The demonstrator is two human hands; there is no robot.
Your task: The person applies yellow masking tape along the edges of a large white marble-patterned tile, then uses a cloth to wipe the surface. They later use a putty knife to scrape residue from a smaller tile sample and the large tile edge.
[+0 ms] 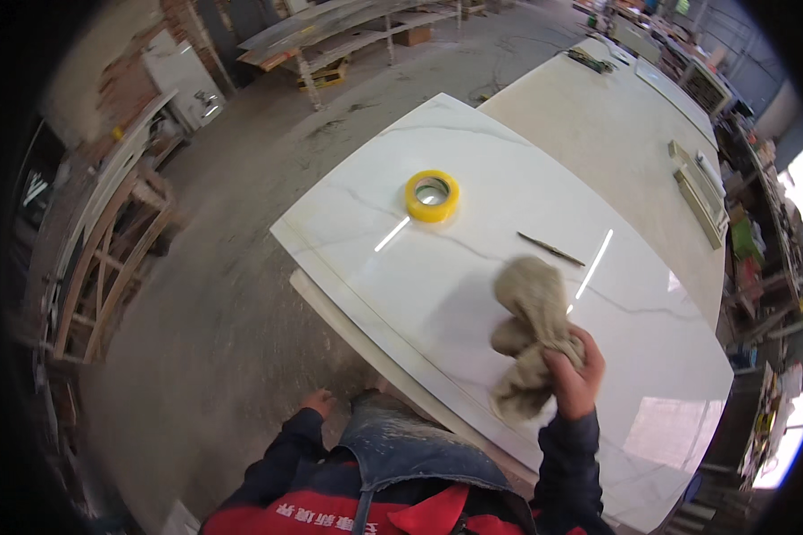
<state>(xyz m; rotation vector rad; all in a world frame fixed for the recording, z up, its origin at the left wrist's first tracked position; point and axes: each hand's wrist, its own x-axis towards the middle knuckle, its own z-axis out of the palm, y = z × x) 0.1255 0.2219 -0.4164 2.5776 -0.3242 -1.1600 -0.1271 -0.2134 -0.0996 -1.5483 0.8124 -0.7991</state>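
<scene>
**Over one veined white slab (357, 205), one right hand (577, 374) pinches one beige cloth bundle (535, 299)**

One left hand (318, 403) hangs low, clear of the slab; whether its fingers are spread or curled, I cannot tell. Next, one yellow tape roll (431, 214) lies flat on the slab. Farther right, the blurred bundle droops from thumb and fingers over the slab, one thin dark tool (551, 249) lying just beyond it.

A single short row of white printed characters (332, 517) stands across the red chest of the person's dark-blue and red fabric work jacket (245, 519), near the lower edge.
</scene>
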